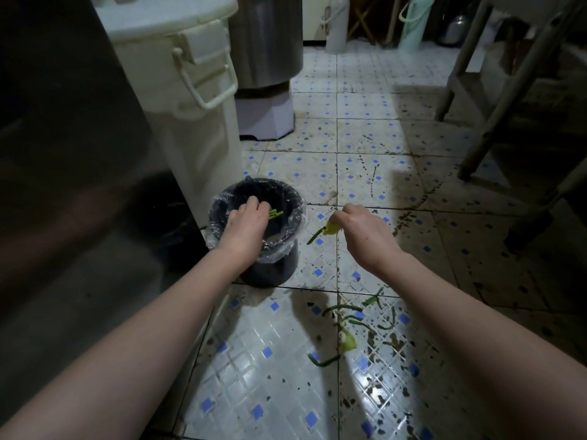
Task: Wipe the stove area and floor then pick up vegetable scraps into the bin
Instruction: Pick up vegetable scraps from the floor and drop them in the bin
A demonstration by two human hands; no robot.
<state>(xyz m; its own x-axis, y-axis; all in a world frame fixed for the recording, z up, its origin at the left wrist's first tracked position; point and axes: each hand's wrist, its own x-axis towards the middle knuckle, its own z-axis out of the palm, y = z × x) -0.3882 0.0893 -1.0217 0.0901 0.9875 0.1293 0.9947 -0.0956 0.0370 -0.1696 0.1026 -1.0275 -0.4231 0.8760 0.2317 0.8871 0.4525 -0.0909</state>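
Note:
A small black bin [279, 265] lined with a clear plastic bag stands on the tiled floor. My left hand [246, 225] hangs over the bin's mouth, fingers closed on green vegetable scraps [275, 214]. To the right of the bin, my right hand [362, 228] is held above the floor, pinching a yellow-green scrap [330, 230] with a dark green strip dangling from it. Several more green scraps [349, 315] lie on the floor below my right forearm, among them a pale green chunk [347, 339] and a curved strip [324, 362].
A tall white lidded container [190, 100] stands just behind the bin, beside a steel drum [266, 39] on a white base. A dark steel cabinet [73, 185] fills the left. Table legs [495, 90] stand at the right. The floor tiles [428, 201] are speckled with dark dirt.

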